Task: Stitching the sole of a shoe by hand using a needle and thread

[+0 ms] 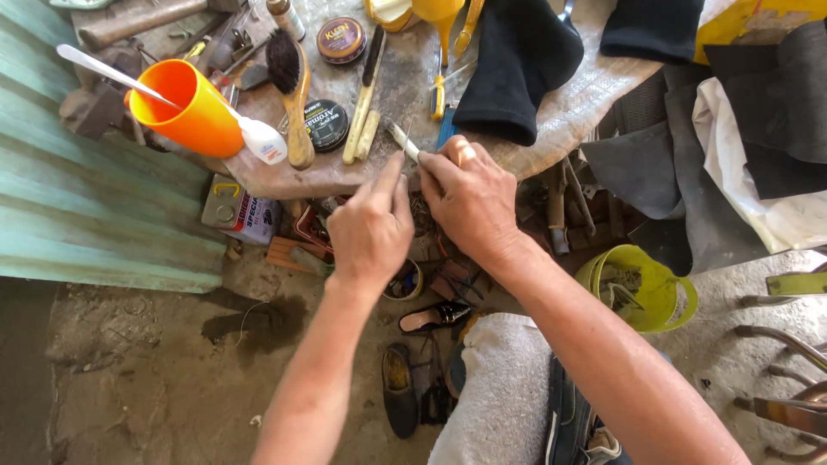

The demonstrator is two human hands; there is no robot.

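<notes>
A small pale-handled tool with a thin metal tip (pixel 403 143) sits at the front edge of the counter (pixel 568 112), pinched in the fingers of the right hand (pixel 472 200), which is closed round its lower end. The left hand (pixel 372 228) is just beside the right, fingers curled and its index finger stretched up toward the tool; whether it touches the tool cannot be told. The two hands are close together, almost knuckle to knuckle.

Just left of the tool lie a flat cream-coloured stick (pixel 362 112), a round black polish tin (pixel 328 124) and a wooden-backed brush with dark bristles (pixel 291 86). Further left stands an orange plastic cup (pixel 185 108) with a white spoon handle sticking out, and a small white glue bottle (pixel 261 138) lies against it. A second round tin with a brown lid (pixel 341 40) sits near the back. To the right of the tool a black cloth piece (pixel 512 65) hangs over the counter's edge.

Below the counter, a yellow-green plastic bucket (pixel 659 284) stands on the dirt floor at right, and a dark shoe sole (pixel 399 387) lies near the person's knee.
</notes>
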